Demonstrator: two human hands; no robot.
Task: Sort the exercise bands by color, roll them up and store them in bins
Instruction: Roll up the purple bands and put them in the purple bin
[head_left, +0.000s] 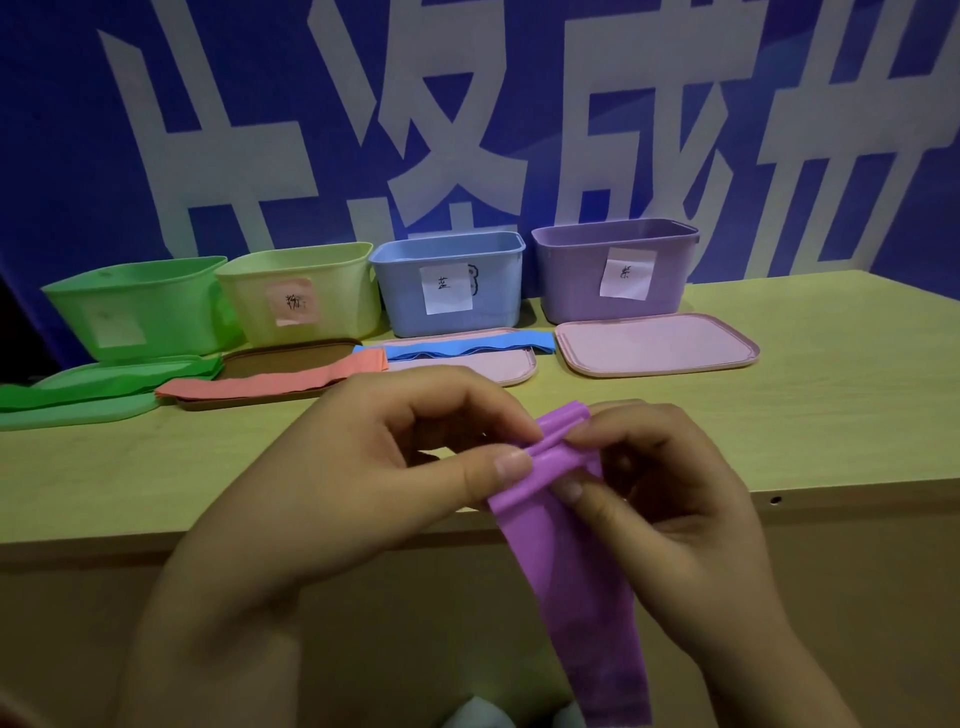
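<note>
Purple exercise band (566, 561), one, held above the near edge of the tabletop (779, 415), its top end rolled into a small coil pinched between thumb and fingers of the left hand (332, 478) and the right hand (670, 499), the loose length hanging below the edge. Along the far edge stand four open bins: green bin (135, 312), yellow bin (306, 296), blue bin (452, 286) and purple bin (618, 270), each bearing one paper label. Before them lie four lids (660, 345), three carrying flat bands: green bands (104, 382), pink bands (275, 382), blue bands (467, 345).
</note>
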